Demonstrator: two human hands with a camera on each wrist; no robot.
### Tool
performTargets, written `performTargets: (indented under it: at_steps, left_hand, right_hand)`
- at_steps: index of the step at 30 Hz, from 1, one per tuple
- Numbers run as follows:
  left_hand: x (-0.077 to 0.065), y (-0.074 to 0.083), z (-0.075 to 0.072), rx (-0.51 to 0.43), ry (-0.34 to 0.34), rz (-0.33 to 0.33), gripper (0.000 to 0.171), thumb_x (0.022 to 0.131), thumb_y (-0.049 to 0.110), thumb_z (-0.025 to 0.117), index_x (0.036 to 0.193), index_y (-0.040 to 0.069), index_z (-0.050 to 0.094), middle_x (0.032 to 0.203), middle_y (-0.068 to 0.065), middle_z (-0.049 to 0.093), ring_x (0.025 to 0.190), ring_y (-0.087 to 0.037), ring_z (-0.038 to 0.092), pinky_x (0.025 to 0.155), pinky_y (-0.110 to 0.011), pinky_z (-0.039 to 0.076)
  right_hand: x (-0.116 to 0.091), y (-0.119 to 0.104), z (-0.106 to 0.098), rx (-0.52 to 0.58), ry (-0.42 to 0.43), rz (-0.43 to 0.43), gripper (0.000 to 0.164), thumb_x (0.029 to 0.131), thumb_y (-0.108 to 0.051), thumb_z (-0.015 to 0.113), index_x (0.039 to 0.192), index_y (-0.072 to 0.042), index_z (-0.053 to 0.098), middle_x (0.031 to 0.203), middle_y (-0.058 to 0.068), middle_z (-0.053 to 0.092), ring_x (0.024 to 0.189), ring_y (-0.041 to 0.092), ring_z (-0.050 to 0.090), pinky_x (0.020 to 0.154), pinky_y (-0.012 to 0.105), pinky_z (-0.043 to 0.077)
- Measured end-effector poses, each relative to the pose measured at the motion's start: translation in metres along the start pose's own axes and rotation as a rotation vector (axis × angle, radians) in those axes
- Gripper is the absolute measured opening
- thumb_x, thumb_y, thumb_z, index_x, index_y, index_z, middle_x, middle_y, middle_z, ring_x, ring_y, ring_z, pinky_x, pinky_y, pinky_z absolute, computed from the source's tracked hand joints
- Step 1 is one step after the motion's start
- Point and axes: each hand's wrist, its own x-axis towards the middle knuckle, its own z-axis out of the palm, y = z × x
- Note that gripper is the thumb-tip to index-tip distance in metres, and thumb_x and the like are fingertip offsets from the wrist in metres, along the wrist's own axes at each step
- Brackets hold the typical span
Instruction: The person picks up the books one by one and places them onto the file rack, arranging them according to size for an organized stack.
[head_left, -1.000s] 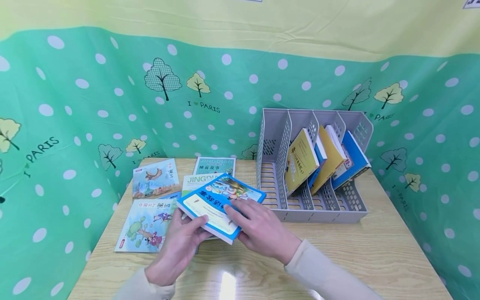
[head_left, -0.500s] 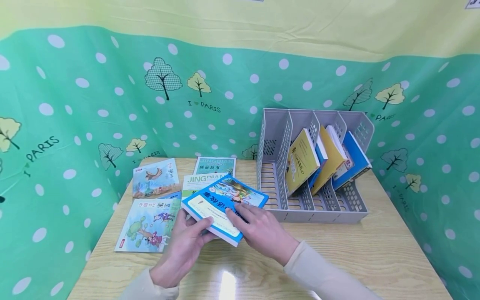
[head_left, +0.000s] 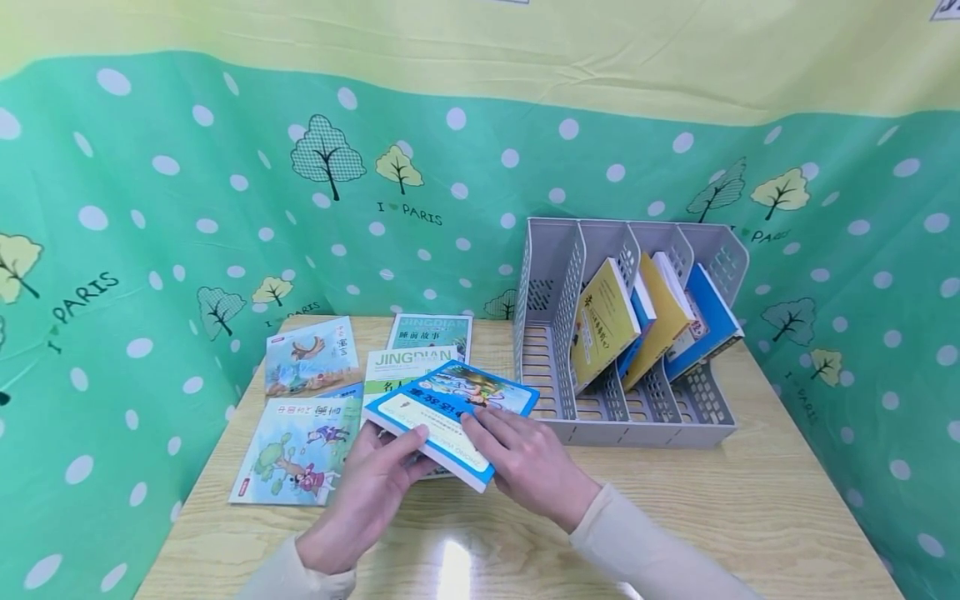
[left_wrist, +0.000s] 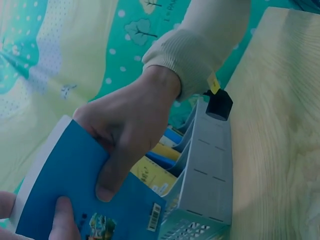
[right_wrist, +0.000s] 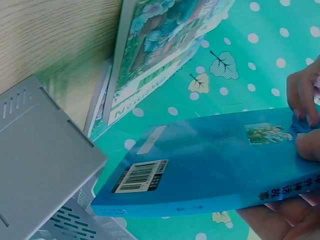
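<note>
A thick blue book (head_left: 457, 417) with a picture cover is held tilted above the table, between both hands. My left hand (head_left: 367, 483) grips its lower left edge, thumb on the front cover and other fingers underneath. My right hand (head_left: 528, 462) holds the right side, fingers lying over the front cover; in the left wrist view its thumb presses the blue back cover (left_wrist: 85, 175). A barcode on the back of the blue book (right_wrist: 200, 160) shows in the right wrist view. Beneath it lies a white-and-green book (head_left: 397, 367), partly hidden.
A grey file rack (head_left: 637, 431) stands at the right; a yellow book (head_left: 603, 325), an orange-yellow book (head_left: 656, 321) and a blue book (head_left: 705, 321) lean in it. Two picture books (head_left: 311, 358) lie at the left, and a teal book (head_left: 431, 331) behind.
The blue book has shifted slightly right and its far edge has dipped, showing more of its page edge. Both hands keep their grip; the left hand has moved a little right.
</note>
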Motion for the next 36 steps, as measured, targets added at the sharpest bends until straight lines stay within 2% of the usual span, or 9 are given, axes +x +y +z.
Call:
performTargets:
  at_steps: [5, 8, 11, 15, 19, 23, 27, 33, 36]
  left_hand:
    - [0.0, 0.004, 0.0, -0.003, -0.049, 0.006, 0.061, 0.095, 0.01, 0.056, 0.147, 0.012, 0.023, 0.142, -0.019, 0.043, 0.119, -0.029, 0.055, 0.097, -0.045, 0.046]
    - [0.001, 0.008, -0.003, 0.028, -0.087, 0.025, 0.057, 0.1, 0.02, 0.051, 0.147, 0.01, 0.021, 0.139, -0.017, 0.047, 0.117, -0.027, 0.056, 0.096, -0.044, 0.047]
    - [0.002, 0.011, -0.008, 0.07, -0.143, 0.053, 0.055, 0.103, 0.028, 0.042, 0.147, 0.006, 0.02, 0.133, -0.013, 0.053, 0.113, -0.025, 0.058, 0.095, -0.043, 0.048]
    - [0.003, 0.014, -0.015, 0.078, -0.185, 0.097, 0.049, 0.104, 0.033, 0.036, 0.143, 0.004, 0.028, 0.125, -0.008, 0.06, 0.108, -0.023, 0.062, 0.094, -0.045, 0.049]
    - [0.006, 0.017, -0.02, 0.069, -0.193, 0.133, 0.038, 0.104, 0.034, 0.037, 0.13, 0.006, 0.043, 0.116, -0.007, 0.062, 0.103, -0.023, 0.064, 0.094, -0.049, 0.047]
    - [0.012, 0.018, -0.027, 0.169, -0.146, 0.182, 0.032, 0.103, 0.031, 0.041, 0.118, 0.004, 0.047, 0.11, -0.009, 0.061, 0.099, -0.024, 0.065, 0.092, -0.048, 0.049]
    - [0.02, 0.02, -0.038, 0.343, -0.026, 0.21, 0.036, 0.101, 0.03, 0.048, 0.117, -0.002, 0.043, 0.112, -0.013, 0.056, 0.097, -0.024, 0.065, 0.089, -0.044, 0.052]
    - [0.032, 0.023, -0.06, 0.565, 0.117, 0.153, 0.045, 0.098, 0.036, 0.052, 0.124, 0.001, 0.04, 0.121, -0.014, 0.048, 0.099, -0.02, 0.064, 0.086, -0.036, 0.055]
    - [0.037, 0.023, -0.07, 0.615, 0.152, 0.124, 0.051, 0.098, 0.036, 0.054, 0.13, 0.001, 0.037, 0.122, -0.015, 0.046, 0.099, -0.019, 0.064, 0.086, -0.036, 0.054]
  right_hand:
    - [-0.003, 0.002, -0.003, 0.035, 0.035, 0.011, 0.054, 0.075, -0.01, 0.078, 0.125, -0.003, 0.058, 0.111, 0.016, 0.068, 0.099, 0.029, 0.067, 0.082, 0.039, 0.056]
    - [-0.004, 0.003, -0.007, 0.059, 0.067, 0.022, 0.04, 0.089, -0.019, 0.067, 0.124, -0.003, 0.059, 0.111, 0.015, 0.068, 0.099, 0.028, 0.067, 0.08, 0.039, 0.056]
    - [-0.003, 0.003, -0.011, 0.064, 0.108, 0.017, 0.035, 0.097, -0.026, 0.055, 0.123, -0.003, 0.06, 0.11, 0.015, 0.068, 0.098, 0.029, 0.067, 0.079, 0.04, 0.057]
    - [-0.003, 0.004, -0.017, 0.063, 0.158, 0.008, 0.035, 0.099, -0.028, 0.052, 0.12, -0.002, 0.062, 0.108, 0.015, 0.069, 0.095, 0.029, 0.068, 0.074, 0.04, 0.058]
    - [-0.005, 0.006, -0.023, 0.07, 0.199, 0.014, 0.035, 0.098, -0.027, 0.052, 0.118, -0.001, 0.063, 0.109, 0.015, 0.069, 0.093, 0.029, 0.069, 0.071, 0.041, 0.058]
    - [-0.007, 0.009, -0.03, 0.077, 0.237, 0.031, 0.035, 0.099, -0.027, 0.052, 0.117, 0.0, 0.064, 0.109, 0.015, 0.069, 0.09, 0.03, 0.069, 0.069, 0.041, 0.058]
    - [-0.006, 0.013, -0.037, 0.106, 0.287, 0.054, 0.032, 0.098, -0.025, 0.053, 0.113, 0.001, 0.066, 0.105, 0.016, 0.069, 0.086, 0.031, 0.07, 0.066, 0.042, 0.058]
    - [-0.007, 0.019, -0.05, 0.117, 0.377, 0.091, 0.029, 0.098, -0.019, 0.055, 0.11, 0.005, 0.066, 0.099, 0.016, 0.07, 0.079, 0.032, 0.07, 0.064, 0.039, 0.058]
    - [-0.01, 0.023, -0.056, 0.111, 0.392, 0.11, 0.029, 0.098, -0.017, 0.053, 0.11, 0.006, 0.065, 0.097, 0.016, 0.071, 0.076, 0.031, 0.07, 0.063, 0.039, 0.058]
